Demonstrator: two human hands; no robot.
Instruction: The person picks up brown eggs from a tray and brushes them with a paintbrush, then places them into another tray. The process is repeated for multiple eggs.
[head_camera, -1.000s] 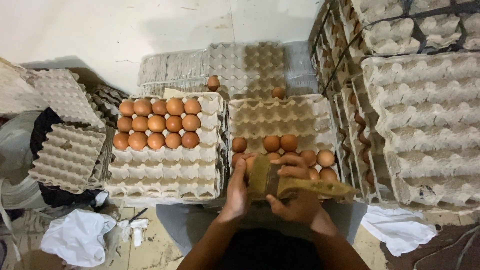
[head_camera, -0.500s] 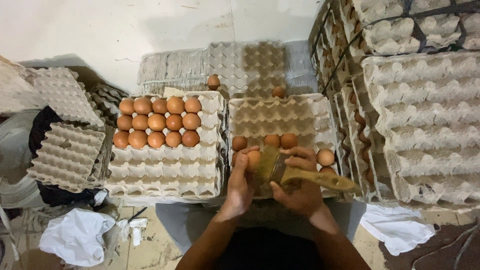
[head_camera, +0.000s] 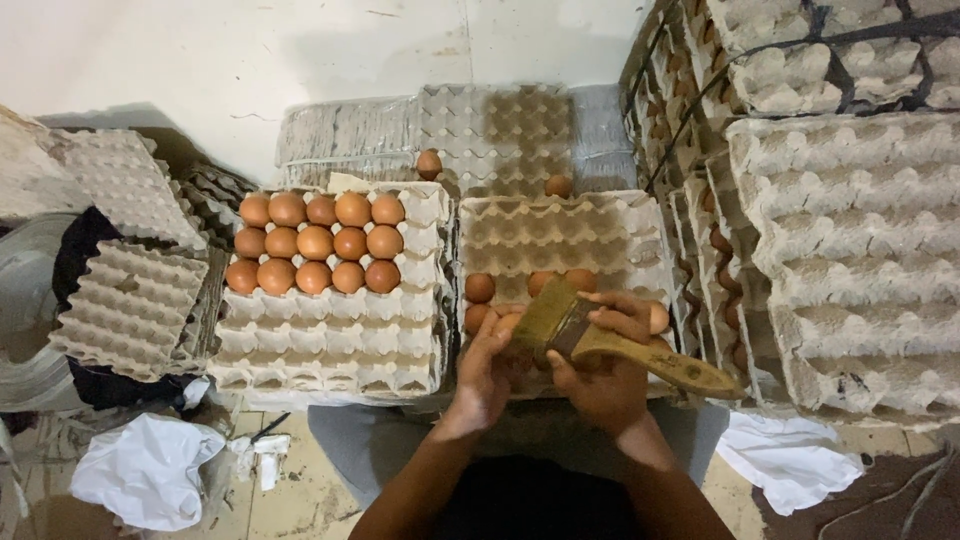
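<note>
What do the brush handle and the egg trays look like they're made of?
The brush handle looks like wood, yellowish-brown and fairly smooth, possibly varnished; its bristles appear coarse and tan. The egg trays look like moulded paper pulp: matte grey, rough, with fibrous edges and pressed cups.

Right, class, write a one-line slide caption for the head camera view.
Left hand holds a brown egg while the right hand brushes it with a wooden paintbrush over a cardboard egg tray.
</note>
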